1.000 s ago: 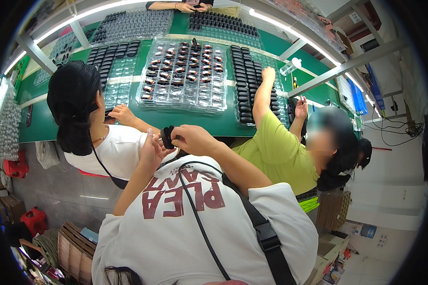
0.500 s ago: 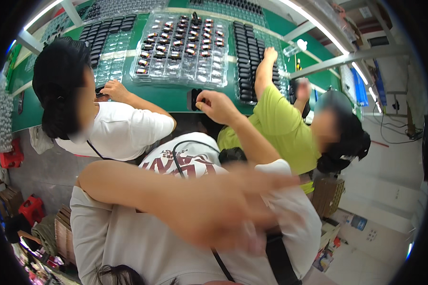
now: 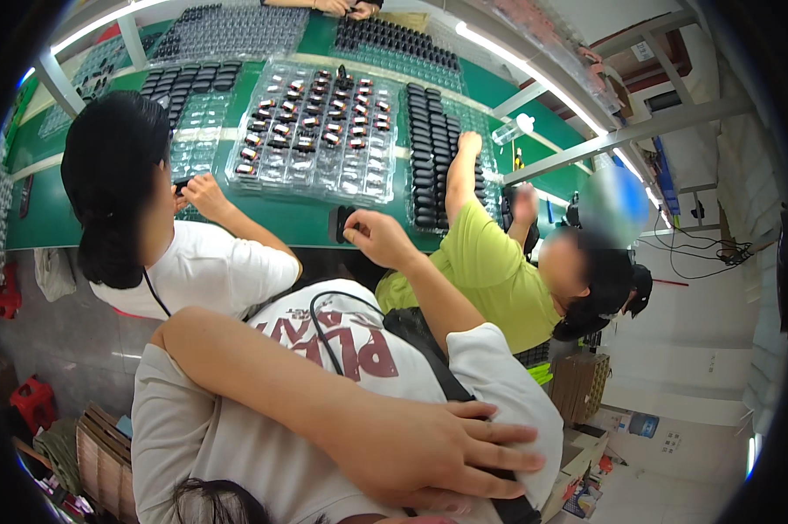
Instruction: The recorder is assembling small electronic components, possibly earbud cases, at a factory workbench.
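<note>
My left arm crosses my chest. My left hand [image 3: 438,445], fingers spread, lies flat against my right upper arm, partly over a black strap [image 3: 512,506]. My right hand [image 3: 381,237] reaches to the near edge of the green table. Its thumb and fingers pinch a small black plastic part [image 3: 342,224], whose exact kind cannot be made out. Beyond it stands a clear tray [image 3: 263,183] holding rows of small black parts with orange and white bits.
A co-worker in white [image 3: 210,262] sits at the left, hands on a dark part. Another in lime green [image 3: 490,262] reaches over a tray of black oval shells [image 3: 425,157]. Another person's hands [image 3: 346,9] show at the far edge. A metal frame post [image 3: 630,140] crosses the right.
My left hand, blurred in motion before, now rests against my right upper arm. The view has shifted, and the far person's hands have come into sight. My right hand keeps its pinch.
</note>
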`<action>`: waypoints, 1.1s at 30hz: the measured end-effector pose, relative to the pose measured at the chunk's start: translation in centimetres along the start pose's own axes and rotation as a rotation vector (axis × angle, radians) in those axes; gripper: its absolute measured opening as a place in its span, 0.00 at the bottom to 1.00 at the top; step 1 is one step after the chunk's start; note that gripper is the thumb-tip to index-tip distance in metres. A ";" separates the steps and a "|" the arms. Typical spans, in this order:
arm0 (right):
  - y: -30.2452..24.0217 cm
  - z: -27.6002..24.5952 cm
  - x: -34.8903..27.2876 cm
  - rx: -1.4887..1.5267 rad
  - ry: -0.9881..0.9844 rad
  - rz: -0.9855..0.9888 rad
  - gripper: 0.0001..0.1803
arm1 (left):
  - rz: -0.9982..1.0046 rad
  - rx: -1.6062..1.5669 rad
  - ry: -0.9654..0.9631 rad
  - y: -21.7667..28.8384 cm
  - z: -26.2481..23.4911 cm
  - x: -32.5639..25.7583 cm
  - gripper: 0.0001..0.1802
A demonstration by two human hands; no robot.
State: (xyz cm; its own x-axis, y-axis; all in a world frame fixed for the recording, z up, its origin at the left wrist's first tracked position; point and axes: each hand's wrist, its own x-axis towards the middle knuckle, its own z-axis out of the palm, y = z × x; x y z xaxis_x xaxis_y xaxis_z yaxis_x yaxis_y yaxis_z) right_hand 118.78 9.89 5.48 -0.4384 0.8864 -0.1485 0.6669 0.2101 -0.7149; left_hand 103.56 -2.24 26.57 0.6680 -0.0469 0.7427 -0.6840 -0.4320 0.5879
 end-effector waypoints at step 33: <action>-1.8 1.2 1.5 -0.006 0.028 -0.035 0.09 | -1.113 -0.193 1.195 -7.5 -1.3 -21.9 0.13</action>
State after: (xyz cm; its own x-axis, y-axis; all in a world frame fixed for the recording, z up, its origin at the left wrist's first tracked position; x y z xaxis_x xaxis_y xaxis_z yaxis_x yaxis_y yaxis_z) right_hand 116.18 10.37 5.69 -0.4442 0.8898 -0.1044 0.6556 0.2434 -0.7148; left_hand 93.69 3.17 6.31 0.2975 0.9100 -0.2889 -0.1368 0.3401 0.9304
